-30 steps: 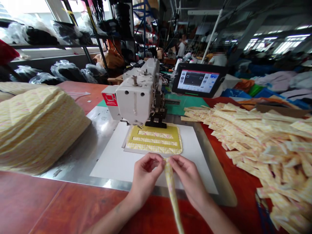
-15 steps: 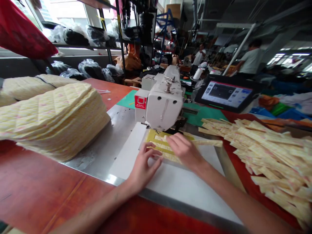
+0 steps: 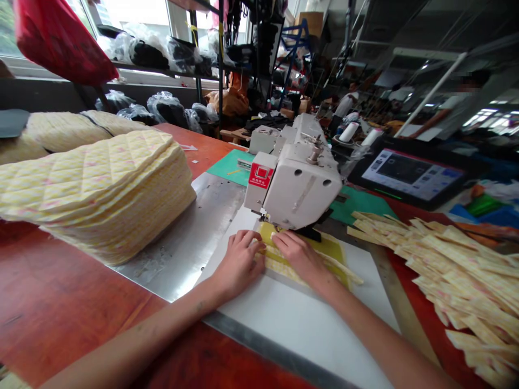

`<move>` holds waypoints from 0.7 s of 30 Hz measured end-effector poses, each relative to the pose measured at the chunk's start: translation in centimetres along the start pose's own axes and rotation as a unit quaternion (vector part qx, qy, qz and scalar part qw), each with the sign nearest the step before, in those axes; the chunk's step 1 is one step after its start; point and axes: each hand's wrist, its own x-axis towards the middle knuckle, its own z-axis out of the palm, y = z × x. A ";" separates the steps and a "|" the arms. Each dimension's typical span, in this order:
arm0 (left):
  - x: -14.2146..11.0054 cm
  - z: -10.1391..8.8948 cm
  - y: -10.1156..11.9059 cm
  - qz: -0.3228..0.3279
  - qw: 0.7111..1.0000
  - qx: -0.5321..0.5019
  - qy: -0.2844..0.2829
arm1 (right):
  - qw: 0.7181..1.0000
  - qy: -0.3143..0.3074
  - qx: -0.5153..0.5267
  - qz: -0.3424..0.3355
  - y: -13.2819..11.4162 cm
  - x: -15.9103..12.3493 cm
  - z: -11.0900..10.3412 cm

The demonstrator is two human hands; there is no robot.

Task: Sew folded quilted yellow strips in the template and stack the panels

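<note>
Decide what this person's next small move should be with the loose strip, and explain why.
Probably smooth the free end of the quilted strip flat onto the yellow panel. It runs out unheld past the right hand, while that hand and the left hand press down on the work just in front of the black presser foot.

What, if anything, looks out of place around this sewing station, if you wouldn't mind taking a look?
The loose fabric strips lie in a jumbled heap on the right of the red table, looking untidy beside the neatly stacked quilted panels on the left.
</note>
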 end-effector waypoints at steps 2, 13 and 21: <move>0.9 0.2 -0.3 0.041 0.999 0.018 -0.025 | 0.999 0.000 0.013 0.030 -0.5 -0.4 0.1; 2.8 1.6 -1.6 0.173 0.973 0.128 -0.084 | 0.955 0.073 0.246 0.149 -1.3 -2.9 1.2; 2.5 1.9 -0.8 0.148 0.978 0.137 -0.062 | 0.960 0.116 0.201 0.160 -1.4 -3.6 1.0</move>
